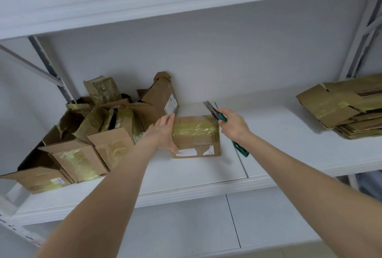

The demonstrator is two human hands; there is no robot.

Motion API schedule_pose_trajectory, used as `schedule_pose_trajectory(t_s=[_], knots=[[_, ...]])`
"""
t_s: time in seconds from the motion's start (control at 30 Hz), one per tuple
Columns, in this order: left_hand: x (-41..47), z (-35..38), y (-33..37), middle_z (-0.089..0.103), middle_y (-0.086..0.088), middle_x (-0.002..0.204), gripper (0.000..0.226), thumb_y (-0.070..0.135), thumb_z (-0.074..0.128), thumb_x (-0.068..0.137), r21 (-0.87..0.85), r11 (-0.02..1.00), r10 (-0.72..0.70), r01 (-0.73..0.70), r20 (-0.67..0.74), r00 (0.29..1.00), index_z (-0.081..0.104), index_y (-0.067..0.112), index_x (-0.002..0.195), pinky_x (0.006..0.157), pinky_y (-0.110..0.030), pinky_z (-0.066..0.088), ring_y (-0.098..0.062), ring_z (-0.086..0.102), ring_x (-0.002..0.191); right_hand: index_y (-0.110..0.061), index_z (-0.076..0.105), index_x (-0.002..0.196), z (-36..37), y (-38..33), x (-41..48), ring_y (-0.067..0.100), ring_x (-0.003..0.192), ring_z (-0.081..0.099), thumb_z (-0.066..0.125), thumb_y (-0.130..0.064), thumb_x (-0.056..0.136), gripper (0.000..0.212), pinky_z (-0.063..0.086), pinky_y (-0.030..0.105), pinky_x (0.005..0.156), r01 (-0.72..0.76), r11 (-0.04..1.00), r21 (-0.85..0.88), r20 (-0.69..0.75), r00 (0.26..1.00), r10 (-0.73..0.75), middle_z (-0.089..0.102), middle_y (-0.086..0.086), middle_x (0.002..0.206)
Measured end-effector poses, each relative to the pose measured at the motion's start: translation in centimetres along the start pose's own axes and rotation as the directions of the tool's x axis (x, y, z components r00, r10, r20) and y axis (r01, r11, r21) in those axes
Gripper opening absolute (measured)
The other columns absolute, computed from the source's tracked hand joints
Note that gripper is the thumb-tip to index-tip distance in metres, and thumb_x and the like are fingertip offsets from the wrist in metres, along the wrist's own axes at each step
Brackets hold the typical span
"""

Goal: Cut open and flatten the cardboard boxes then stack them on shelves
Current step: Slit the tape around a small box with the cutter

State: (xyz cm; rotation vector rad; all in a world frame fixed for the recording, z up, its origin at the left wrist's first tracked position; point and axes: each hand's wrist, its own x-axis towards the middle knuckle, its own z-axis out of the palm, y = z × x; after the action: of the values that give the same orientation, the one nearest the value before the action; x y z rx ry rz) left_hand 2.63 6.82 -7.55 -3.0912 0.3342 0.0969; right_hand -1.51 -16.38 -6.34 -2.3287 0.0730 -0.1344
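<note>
The left hand [163, 133], fingers straight, is pressing a small sealed brown cardboard box [196, 136] banded with yellowish tape; the right hand [233, 125] is clamping curled fingers around a green-handled utility knife [213, 112].

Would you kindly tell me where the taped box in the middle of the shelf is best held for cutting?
Probably by its left side wall, coming from the left, where the left hand rests. The taped box lies flat, its tape crosses the top, and the right hand holds the knife at its right.
</note>
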Motion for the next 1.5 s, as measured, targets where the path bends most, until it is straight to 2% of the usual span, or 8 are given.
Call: schedule_pose_trajectory(t_s=[0.1,0.33,0.43,0.53,0.67,0.87,1.2,1.5], knots=[[0.0,0.3,0.7,0.003,-0.002,0.16,0.13,0.047,0.083,0.065,0.014,1.0,0.026,-0.025,-0.058,0.998,-0.005,0.012,0.155,0.12,-0.045,0.015,-0.024,0.006,0.148,-0.026,0.049,0.135,1.5,-0.1,0.2,0.034,0.106,0.057,0.042,-0.017,0.101,0.036,0.041,0.031,0.079,-0.018,1.0,-0.001,-0.035,0.999,0.018,0.06,0.012,0.12],[0.2,0.6,1.0,0.017,0.0,0.152,0.116,0.032,0.084,0.064,-0.114,0.992,0.041,-0.053,-0.11,0.993,0.013,0.016,0.153,0.106,-0.035,0.04,-0.019,0.021,0.14,-0.029,0.052,0.131,2.0,0.4,0.9,0.032,0.102,0.059,0.042,-0.015,0.099,0.037,0.049,0.036,0.085,-0.005,1.0,0.022,-0.004,1.0,0.005,0.062,0.01,0.119],[0.2,0.4,0.9,0.014,0.001,0.151,0.116,0.032,0.085,0.063,-0.149,0.988,0.017,-0.029,-0.079,0.997,0.012,0.02,0.153,0.1,-0.035,0.045,-0.02,0.028,0.137,-0.042,0.051,0.132,0.9,0.6,0.7,0.03,0.1,0.061,0.039,-0.019,0.101,0.04,0.048,0.033,0.076,0.083,0.98,-0.179,-0.045,0.995,-0.092,0.064,0.004,0.116],[0.2,0.2,0.9,0.014,0.0,0.151,0.117,0.033,0.085,0.063,-0.149,0.989,0.014,-0.023,-0.061,0.998,0.012,0.021,0.153,0.098,-0.035,0.046,-0.022,0.032,0.135,-0.057,0.043,0.133,-0.5,-0.7,-0.1,0.026,0.106,0.06,0.035,-0.018,0.101,0.051,0.041,0.029,0.07,0.269,0.808,-0.523,0.068,0.959,-0.275,0.063,-0.005,0.119],[0.2,0.0,0.9,0.013,0.001,0.152,0.119,0.034,0.086,0.063,-0.155,0.988,0.015,-0.022,-0.051,0.999,0.01,0.021,0.154,0.099,-0.037,0.047,-0.022,0.032,0.136,-0.055,0.042,0.133,-0.7,-3.8,-1.0,0.02,0.09,0.053,0.036,-0.005,0.097,0.062,0.033,0.029,0.067,0.368,0.605,-0.707,0.241,0.928,-0.283,0.062,-0.004,0.116],[0.2,0.0,1.0,0.014,0.002,0.151,0.117,0.032,0.085,0.065,-0.161,0.987,0.016,-0.025,-0.057,0.998,0.009,0.021,0.154,0.096,-0.034,0.047,-0.02,0.033,0.135,-0.045,0.045,0.135,0.0,-5.5,-0.8,0.024,0.102,0.06,0.043,0.001,0.092,0.063,0.036,0.03,0.069,0.396,0.5,-0.771,0.288,0.916,-0.281,0.062,-0.001,0.117],[0.2,0.1,0.8,0.017,0.002,0.149,0.114,0.034,0.084,0.065,-0.146,0.989,0.025,-0.033,-0.055,0.998,0.012,0.022,0.152,0.093,-0.035,0.049,-0.02,0.033,0.133,-0.048,0.042,0.136,-0.3,-6.6,-0.9,0.023,0.084,0.049,0.039,-0.003,0.095,0.061,0.037,0.032,0.068,0.411,0.494,-0.766,0.352,0.912,-0.212,0.061,0.002,0.111],[0.3,0.0,0.9,0.018,0.004,0.148,0.113,0.036,0.083,0.065,-0.098,0.995,0.01,-0.015,-0.05,0.999,0.012,0.025,0.153,0.08,-0.031,0.047,-0.02,0.038,0.129,-0.034,0.051,0.127,-0.4,-7.3,-0.5,0.023,0.082,0.048,0.043,0.004,0.092,0.051,0.035,0.031,0.068,0.428,0.345,-0.835,0.381,0.903,-0.198,0.041,-0.002,0.077]])
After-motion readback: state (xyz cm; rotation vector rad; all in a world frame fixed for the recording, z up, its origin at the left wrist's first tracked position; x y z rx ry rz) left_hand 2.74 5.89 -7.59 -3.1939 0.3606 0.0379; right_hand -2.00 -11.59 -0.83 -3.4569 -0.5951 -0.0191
